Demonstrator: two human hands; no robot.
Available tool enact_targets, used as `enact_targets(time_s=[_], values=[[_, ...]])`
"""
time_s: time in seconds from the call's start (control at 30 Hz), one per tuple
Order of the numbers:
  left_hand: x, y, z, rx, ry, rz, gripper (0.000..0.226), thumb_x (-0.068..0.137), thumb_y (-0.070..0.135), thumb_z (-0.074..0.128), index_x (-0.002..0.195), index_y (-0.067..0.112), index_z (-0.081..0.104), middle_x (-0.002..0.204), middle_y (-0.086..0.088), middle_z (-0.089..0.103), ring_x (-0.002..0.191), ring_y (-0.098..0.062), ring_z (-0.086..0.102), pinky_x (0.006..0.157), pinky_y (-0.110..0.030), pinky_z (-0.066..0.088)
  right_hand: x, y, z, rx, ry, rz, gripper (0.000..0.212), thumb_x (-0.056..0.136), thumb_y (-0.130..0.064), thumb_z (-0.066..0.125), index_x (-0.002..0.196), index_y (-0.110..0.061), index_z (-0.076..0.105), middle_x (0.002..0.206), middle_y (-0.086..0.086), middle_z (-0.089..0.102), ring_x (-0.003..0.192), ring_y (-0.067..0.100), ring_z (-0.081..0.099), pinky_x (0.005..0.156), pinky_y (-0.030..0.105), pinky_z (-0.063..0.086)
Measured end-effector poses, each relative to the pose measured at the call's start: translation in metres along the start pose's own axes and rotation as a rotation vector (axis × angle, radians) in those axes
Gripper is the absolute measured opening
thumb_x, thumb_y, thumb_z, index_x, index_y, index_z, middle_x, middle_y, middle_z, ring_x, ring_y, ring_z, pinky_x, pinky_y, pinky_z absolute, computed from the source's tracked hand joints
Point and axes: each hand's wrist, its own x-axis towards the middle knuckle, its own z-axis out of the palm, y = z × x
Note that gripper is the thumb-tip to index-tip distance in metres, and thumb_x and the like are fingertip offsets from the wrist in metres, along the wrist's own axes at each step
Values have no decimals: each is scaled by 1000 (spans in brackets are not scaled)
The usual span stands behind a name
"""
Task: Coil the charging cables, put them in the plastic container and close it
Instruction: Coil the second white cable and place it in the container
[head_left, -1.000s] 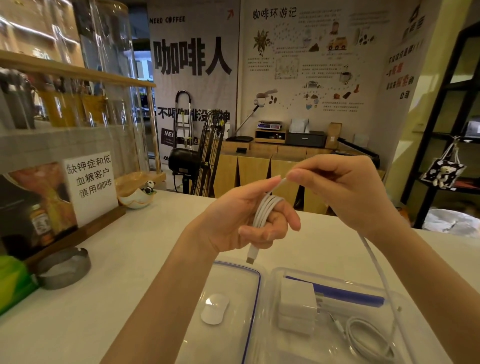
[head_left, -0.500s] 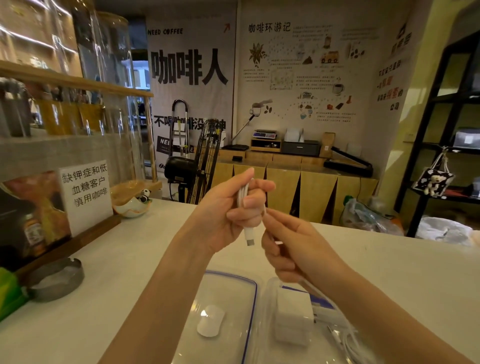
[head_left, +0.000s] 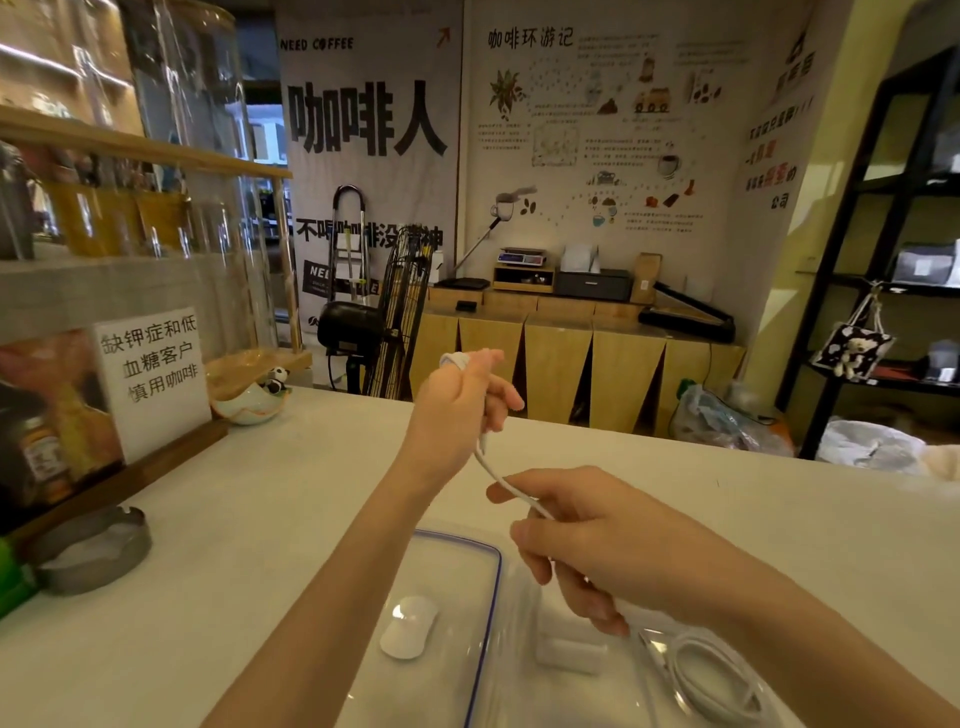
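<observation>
left hand (head_left: 457, 410) raised over the pale counter (head_left: 291, 499), fist closed on loops of the thin white charging cable (head_left: 498, 480).
right hand (head_left: 613, 551) lower down, fingers curled round the cable's loose run, which trails toward the clear plastic container (head_left: 587, 691) where another white coil (head_left: 711, 675) lies. i judge the winding half done; next i carry the slack up round my left fingers. the blue-edged clear lid (head_left: 467, 597) lies open beside the container.
</observation>
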Motion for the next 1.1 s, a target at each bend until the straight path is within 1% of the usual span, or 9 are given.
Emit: enact_targets(time_s=[0.13,0.27,0.37,0.47,0.57,0.67,0.83,0.97,1.1], values=[[-2,-11,10,218,16,47,28,97,22,31,116,12,48,70,5,63,49,0,54,54,-16,46,-7,-12,-12,7,-101,46,24,92,-17,47,115,-18,53,58,1,58,31,8,42,34,18,40],[-6,-9,11,143,-255,-46,28,96,21,35,97,11,61,52,9,61,46,-3,50,49,-18,43,-10,-24,-34,-155,90,-62,18,88,-24,51,92,-15,66,45,-5,49,30,2,37,33,11,30],[-11,0,11,0,-528,-150,35,91,33,38,73,19,65,47,8,57,39,-3,45,49,-20,39,-9,-28,-55,-114,234,-146,19,85,-24,54,85,-14,70,39,-6,48,30,2,34,31,12,27],[-14,8,13,-163,-690,-241,46,94,34,30,81,7,65,43,7,50,33,-6,35,41,-15,34,-7,-25,-69,7,302,-191,20,85,-24,55,81,-14,73,38,-5,46,32,6,30,31,14,25],[-15,11,13,-419,-857,-323,55,89,44,29,75,4,65,38,7,46,28,-3,29,33,-17,21,-3,-19,-76,154,308,-254,20,78,-26,60,80,-11,73,40,-4,44,33,8,29,31,15,24],[-13,11,16,-681,-1019,-365,60,88,47,25,72,3,63,38,9,50,27,-5,25,31,-15,23,4,-11,-75,273,322,-298,20,68,-29,63,77,-14,73,43,-4,44,35,9,29,32,17,22],[-6,15,12,-981,-1021,-358,74,88,54,12,80,-3,57,45,3,58,32,-9,26,34,-16,26,18,9,-64,497,282,-218,15,74,-29,61,76,-18,71,43,-7,42,34,6,29,30,14,24],[-3,22,2,-1204,-920,-309,37,93,25,32,88,-5,52,51,-6,59,37,-10,31,37,-19,30,19,17,-49,537,153,-82,21,88,-28,51,85,-17,69,46,-5,44,33,5,29,28,13,24],[3,24,-12,-1288,-744,-301,26,91,15,39,91,-6,55,54,-8,59,37,-11,38,40,-18,31,12,14,-28,340,73,7,25,91,-31,44,99,-21,66,50,-2,46,34,6,29,30,15,25]])
